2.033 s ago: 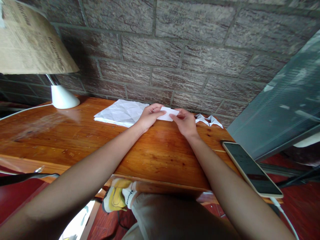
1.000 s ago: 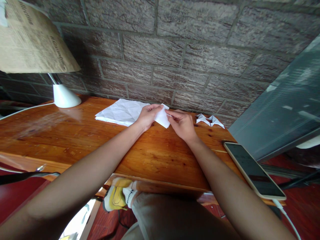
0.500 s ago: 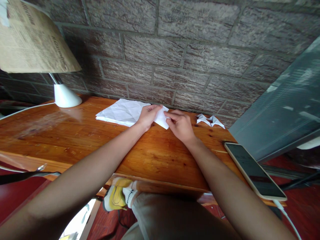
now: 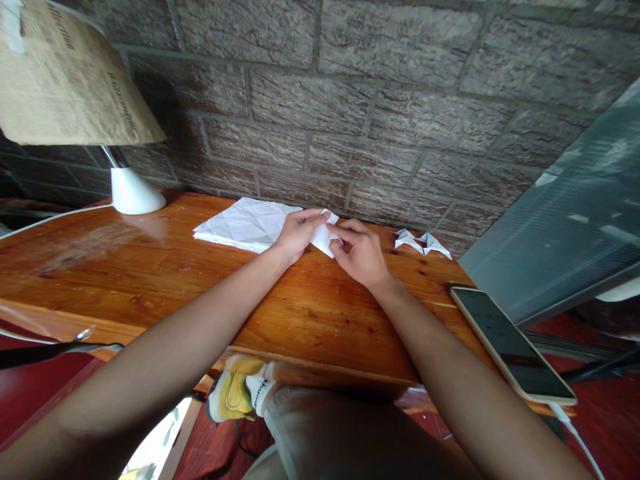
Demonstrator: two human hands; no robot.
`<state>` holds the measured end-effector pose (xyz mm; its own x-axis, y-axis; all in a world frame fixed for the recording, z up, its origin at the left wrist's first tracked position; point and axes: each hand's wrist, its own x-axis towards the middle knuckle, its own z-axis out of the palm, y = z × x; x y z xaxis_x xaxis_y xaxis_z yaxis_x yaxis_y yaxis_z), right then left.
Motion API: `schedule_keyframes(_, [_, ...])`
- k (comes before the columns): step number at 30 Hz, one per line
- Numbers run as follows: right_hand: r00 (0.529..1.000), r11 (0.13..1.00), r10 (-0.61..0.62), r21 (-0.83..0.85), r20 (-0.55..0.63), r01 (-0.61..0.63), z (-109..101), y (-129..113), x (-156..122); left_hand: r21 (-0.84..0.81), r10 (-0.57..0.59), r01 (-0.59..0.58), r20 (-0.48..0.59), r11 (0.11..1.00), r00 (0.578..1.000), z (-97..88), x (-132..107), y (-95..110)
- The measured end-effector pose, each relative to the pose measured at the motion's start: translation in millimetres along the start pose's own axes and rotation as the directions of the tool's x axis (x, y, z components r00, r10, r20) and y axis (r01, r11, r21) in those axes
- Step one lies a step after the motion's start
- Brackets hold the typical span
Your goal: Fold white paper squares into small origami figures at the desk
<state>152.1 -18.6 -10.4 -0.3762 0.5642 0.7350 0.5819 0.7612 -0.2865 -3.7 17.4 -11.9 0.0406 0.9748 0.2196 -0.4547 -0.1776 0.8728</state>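
Observation:
Between my hands is a small folded piece of white paper (image 4: 324, 241), held just above or against the wooden table (image 4: 310, 313). My left hand (image 4: 299, 235) pinches its upper left side, thumb on top. On its right side, the fingers of my right hand (image 4: 361, 252) are curled with thumb and index at the paper's edge. To the left lies a stack of creased white paper sheets (image 4: 245, 223), partly behind my left hand. Two folded white paper pieces (image 4: 423, 243) stand to the right of my right hand.
A lamp with a white base (image 4: 136, 192) and newsprint shade (image 4: 75, 80) stands at the left. A phone (image 4: 513, 343) with a white cable lies along the right edge. The brick wall (image 4: 340, 120) borders the table's back; a grey panel (image 4: 565, 193) is at the right.
My fingers have shifted slightly on the folded paper, the right thumb lowering a little along its edge. The view has moved very slightly; other things stay in place.

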Motion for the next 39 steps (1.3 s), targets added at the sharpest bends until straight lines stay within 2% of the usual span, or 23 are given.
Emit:
schedule_keyframes(3, [0.999, 0.992, 0.037, 0.119, -0.006, -0.036, -1, -3, 1, -0.028, -0.015, 0.015, 0.013, 0.999, 1.0, -1.4, 0, 1])
schedule_keyframes(6, [0.98, 0.931, 0.198, 0.311, 0.016, -0.194, -1, -3, 2, -0.035, -0.032, 0.033, 0.023, 0.999, 0.999, -2.0, 1, 1])
schedule_keyframes(9, [0.913, 0.764, 0.398, 0.518, 0.09, -0.385, -1, 2, 4, -0.025, -0.06, 0.062, 0.041, 0.998, 0.997, -1.4, 1, 0])
schedule_keyframes(11, [0.86, 0.637, 0.487, 0.61, 0.154, -0.47, 0, 6, 4, -0.022, -0.071, 0.072, 0.045, 0.997, 0.996, -0.6, 1, 0])
schedule_keyframes(15, [0.782, 0.451, 0.565, 0.695, 0.264, -0.561, 0, 6, 4, -0.011, -0.061, 0.061, 0.039, 0.998, 0.997, 0.4, 0, 0])
schedule_keyframes(18, [0.744, 0.375, 0.582, 0.704, 0.328, -0.603, 0, 4, 4, -0.008, -0.058, 0.058, 0.036, 0.998, 0.998, 0.5, 0, 0])
schedule_keyframes(25, [0.743, 0.375, 0.536, 0.675, 0.401, -0.636, -3, 7, 3, 0.01, -0.06, 0.059, 0.062, 0.998, 0.996, 1.3, -2, 2])
schedule_keyframes(39, [0.759, 0.42, 0.534, 0.663, 0.372, -0.62, -5, 4, 5, 0.067, -0.048, 0.04, 0.114, 0.997, 0.992, 0.5, -2, 1])
